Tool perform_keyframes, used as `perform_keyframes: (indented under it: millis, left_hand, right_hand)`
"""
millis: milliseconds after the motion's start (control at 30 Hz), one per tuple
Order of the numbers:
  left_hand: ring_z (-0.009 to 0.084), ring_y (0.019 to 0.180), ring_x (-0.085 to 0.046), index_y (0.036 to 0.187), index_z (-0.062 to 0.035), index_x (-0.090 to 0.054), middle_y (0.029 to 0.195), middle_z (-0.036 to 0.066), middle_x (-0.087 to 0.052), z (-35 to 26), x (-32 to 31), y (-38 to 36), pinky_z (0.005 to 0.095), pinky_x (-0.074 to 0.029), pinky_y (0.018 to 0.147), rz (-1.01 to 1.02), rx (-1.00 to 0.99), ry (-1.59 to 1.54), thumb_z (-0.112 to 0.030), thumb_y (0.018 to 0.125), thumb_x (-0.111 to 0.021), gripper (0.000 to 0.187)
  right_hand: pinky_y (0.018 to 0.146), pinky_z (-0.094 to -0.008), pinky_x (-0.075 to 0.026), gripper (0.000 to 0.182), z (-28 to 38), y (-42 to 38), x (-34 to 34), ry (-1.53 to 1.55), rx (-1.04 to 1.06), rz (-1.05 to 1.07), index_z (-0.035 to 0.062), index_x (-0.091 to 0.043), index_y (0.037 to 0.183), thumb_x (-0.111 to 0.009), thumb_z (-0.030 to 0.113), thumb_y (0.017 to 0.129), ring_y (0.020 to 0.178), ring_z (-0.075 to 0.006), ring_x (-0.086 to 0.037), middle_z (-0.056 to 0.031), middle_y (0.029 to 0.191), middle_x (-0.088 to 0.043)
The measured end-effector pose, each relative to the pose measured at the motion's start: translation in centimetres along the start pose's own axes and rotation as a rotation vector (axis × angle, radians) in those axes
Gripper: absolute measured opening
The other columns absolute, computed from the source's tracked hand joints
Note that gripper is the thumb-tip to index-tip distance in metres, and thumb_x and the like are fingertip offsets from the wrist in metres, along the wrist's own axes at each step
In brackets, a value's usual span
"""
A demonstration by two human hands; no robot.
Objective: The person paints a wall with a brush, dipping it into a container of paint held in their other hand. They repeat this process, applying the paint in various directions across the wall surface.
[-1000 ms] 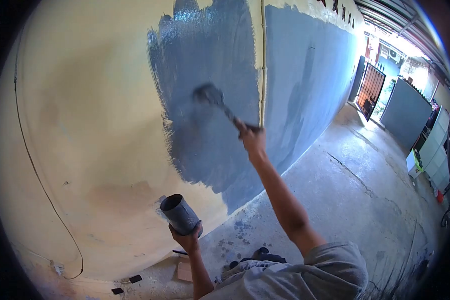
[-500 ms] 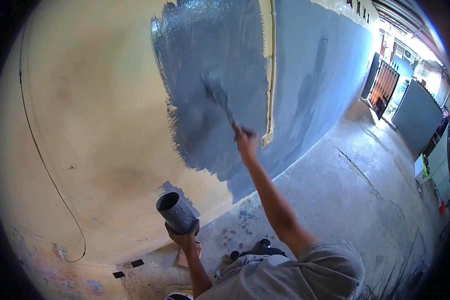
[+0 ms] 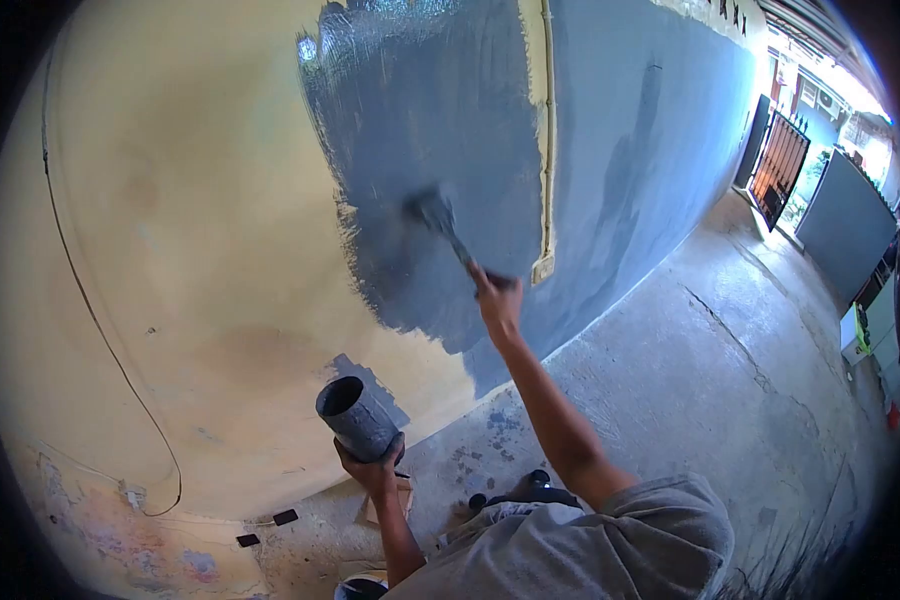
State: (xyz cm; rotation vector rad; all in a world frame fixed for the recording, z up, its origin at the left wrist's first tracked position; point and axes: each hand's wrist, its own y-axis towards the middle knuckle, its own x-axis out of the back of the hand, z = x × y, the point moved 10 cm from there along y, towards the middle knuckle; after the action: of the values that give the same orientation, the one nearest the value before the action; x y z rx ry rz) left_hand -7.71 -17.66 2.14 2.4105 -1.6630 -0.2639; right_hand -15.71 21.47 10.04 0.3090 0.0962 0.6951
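Paintbrush [image 3: 436,217] lower over grey-painted wall [image 3: 450,110] than half-second before; right hand [image 3: 499,305] gripping it, blurred bristles [image 3: 426,207] up-left of fingers, long axis diagonal. Left hand [image 3: 372,471], fingers clasping cylindrical container [image 3: 366,426] below.

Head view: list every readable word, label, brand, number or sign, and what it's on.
No readable text anywhere in the view.
Grey container in the left hand: no lettering visible on the side shown.
Brush in the right hand: motion-blurred, no marking can be made out.
White-and-green item at far right: too small to tell whether it carries print.
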Motion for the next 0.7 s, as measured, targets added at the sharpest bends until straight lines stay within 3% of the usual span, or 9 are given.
perform_keyframes:
  millis: [100, 233, 300, 367, 467, 500, 567, 633, 700]
  left_hand:
    - [0.0239, 0.105, -0.050, 0.123, -0.0038, -0.044, 0.116, 0.008, -0.051, 0.7, -0.1, 0.1, 0.0366, -0.037, 0.096, -0.017, 0.041, 0.045, -0.008, 0.040, -0.083, 0.091]
    - [0.0237, 0.103, -0.051, 0.122, -0.0040, -0.045, 0.114, 0.008, -0.052, 0.4, 0.2, 0.4, 0.0363, -0.037, 0.095, -0.001, -0.012, 0.048, -0.007, 0.040, -0.081, 0.090]
    - [0.0236, 0.103, -0.051, 0.121, -0.0039, -0.045, 0.113, 0.008, -0.052, 0.6, 0.6, 0.2, 0.0362, -0.037, 0.095, -0.010, -0.005, 0.045, -0.007, 0.039, -0.081, 0.089]
    - [0.0244, 0.103, -0.050, 0.123, -0.0025, -0.043, 0.114, 0.009, -0.051, 0.5, 0.9, 0.0, 0.0361, -0.040, 0.092, -0.006, 0.025, -0.042, -0.011, 0.042, -0.086, 0.092]
    - [0.0243, 0.106, -0.050, 0.125, -0.0037, -0.042, 0.118, 0.009, -0.049, 1.8, 2.8, -0.1, 0.0387, -0.038, 0.096, -0.053, 0.044, -0.013, -0.011, 0.039, -0.084, 0.096]
    - [0.0243, 0.106, -0.050, 0.125, -0.0037, -0.042, 0.118, 0.009, -0.049, 1.7, 3.1, 0.0, 0.0387, -0.038, 0.096, -0.060, 0.044, -0.016, -0.011, 0.039, -0.084, 0.096]
    - [0.0252, 0.108, -0.049, 0.126, -0.0036, -0.041, 0.120, 0.010, -0.048, 2.0, 4.3, -0.3, 0.0395, -0.038, 0.098, -0.068, 0.097, 0.012, -0.011, 0.040, -0.084, 0.097]
    - [0.0255, 0.108, -0.049, 0.126, -0.0036, -0.041, 0.120, 0.010, -0.048, 2.9, 5.7, 0.1, 0.0393, -0.038, 0.098, -0.066, 0.050, 0.055, -0.011, 0.041, -0.084, 0.096]
    - [0.0257, 0.107, -0.049, 0.127, -0.0036, -0.041, 0.119, 0.010, -0.048, 3.6, 6.3, 1.0, 0.0391, -0.038, 0.098, -0.057, 0.003, 0.092, -0.011, 0.042, -0.084, 0.096]
  right_hand:
    - [0.045, -0.0293, -0.035, 0.043, 10.0, 3.0, -0.8, 0.188, 0.027, 0.001, -0.0054, -0.068, 0.076, -0.067, 0.038, 0.080, 0.045, -0.0110, -0.042, -0.0034, 0.048, -0.048]
    - [0.045, -0.0295, -0.035, 0.046, 14.2, 3.0, -1.7, 0.255, 0.032, -0.008, -0.0066, -0.064, 0.069, -0.068, 0.038, 0.079, 0.046, -0.0114, -0.043, -0.0032, 0.048, -0.046]
    - [0.045, -0.0271, -0.031, 0.042, 10.7, 1.7, -2.8, 0.285, 0.043, -0.092, -0.0011, -0.063, 0.063, -0.067, 0.037, 0.081, 0.046, -0.0077, -0.037, -0.0002, 0.048, -0.043]
    - [0.044, -0.0278, -0.031, 0.044, 4.5, -0.5, -4.9, 0.127, -0.081, 0.074, -0.0011, -0.062, 0.062, -0.067, 0.038, 0.080, 0.045, -0.0080, -0.037, -0.0003, 0.047, -0.044]
    - [0.040, -0.0295, -0.031, 0.051, -8.4, -6.8, -5.7, -0.108, -0.054, 0.099, 0.0003, -0.056, 0.055, -0.064, 0.043, 0.080, 0.041, -0.0098, -0.039, -0.0013, 0.045, -0.043]
    - [0.056, -0.0364, -0.040, 0.044, -11.5, -10.3, -4.7, -0.091, -0.293, 0.155, -0.0033, -0.061, 0.070, -0.065, 0.039, 0.079, 0.052, -0.0219, -0.049, -0.0153, 0.057, -0.056]
    - [0.066, -0.0351, -0.046, 0.041, -22.2, -16.3, -2.8, -0.171, -0.532, 0.174, -0.0016, -0.062, 0.091, -0.072, 0.035, 0.074, 0.072, -0.0229, -0.061, -0.0151, 0.083, -0.065]
    - [0.068, -0.0348, -0.046, 0.044, -24.1, -18.6, -1.1, -0.241, -0.595, 0.195, -0.0016, -0.060, 0.095, -0.073, 0.034, 0.073, 0.077, -0.0228, -0.062, -0.0150, 0.090, -0.066]
    - [0.060, -0.0349, -0.044, 0.041, -23.3, -18.9, -0.7, -0.314, -0.481, 0.239, -0.0031, -0.061, 0.079, -0.071, 0.036, 0.074, 0.063, -0.0199, -0.058, -0.0132, 0.072, -0.063]
